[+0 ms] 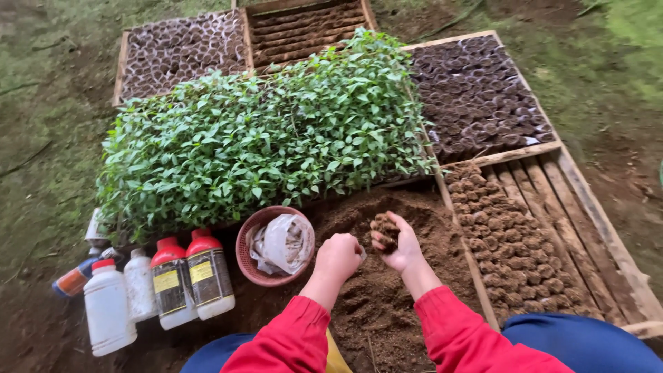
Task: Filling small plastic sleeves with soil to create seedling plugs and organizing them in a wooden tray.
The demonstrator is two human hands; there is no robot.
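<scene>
The soil plug (pixel 385 231) sat cupped in the person's right hand (pixel 397 245), a dark, crumbly, roughly cylindrical lump held over the heap of loose brown soil (pixel 387 297) on the ground. The fingers of that hand curled up around the plug from beneath, palm turned upward. The left hand (pixel 338 257) hovered just beside it, closed into a loose fist — whether anything lay inside it, I could not tell. Both sleeves were red.

To the right of the heap lay a wooden slatted tray (pixel 587 207), and along its left side stood rows of finished brown plugs (pixel 511 242), packed touching one another. Beyond it a second wooden tray (pixel 476 90) was filled with dark, soil-filled cups. Behind the heap spread a dense bed of green seedlings (pixel 276 131) — leafy and close-grown.

Left of the hands sat a reddish-pink round basket (pixel 250 266) holding crumpled whitish plastic (pixel 283 242). Further left stood two white bottles with red caps (pixel 190 276) with yellow labels, and a plain white bottle (pixel 107 307) near them.
</scene>
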